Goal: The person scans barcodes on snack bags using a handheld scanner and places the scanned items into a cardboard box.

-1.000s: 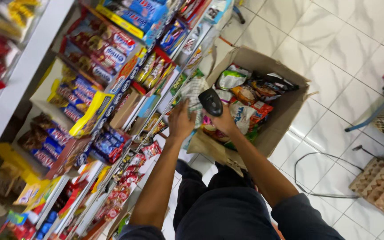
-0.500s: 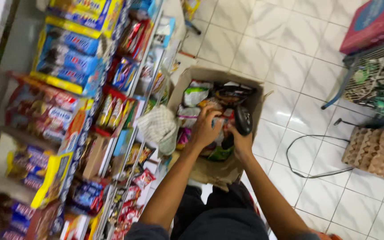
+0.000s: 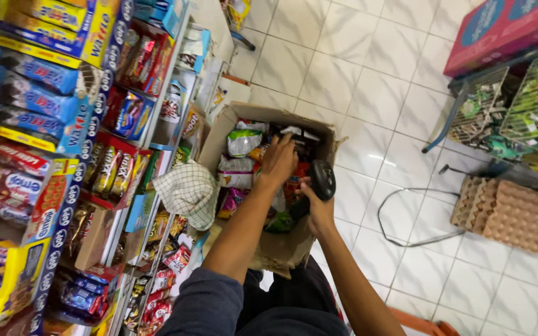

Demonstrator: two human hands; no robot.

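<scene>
on the left stand the shelves, packed with bright snack boxes and candy bars, with hardly a gap that i can see. a checked cloth hangs off the front of one shelf.

next comes the open cardboard box on the white tile floor. it holds lots of snack bags, green, white, red and pink, piled to near the top, so it looks like most of the unpacking is left to do.

the person crouches over the box. the left hand is down inside it, fingers bent and resting on the bags. i cannot tell if they pinch one yet. the right hand is at the box's right edge, fingers wrapped tight around a black scanner that hangs just above the bags.

further right a grey cable loops on the floor, and egg trays sit stacked past it.
</scene>
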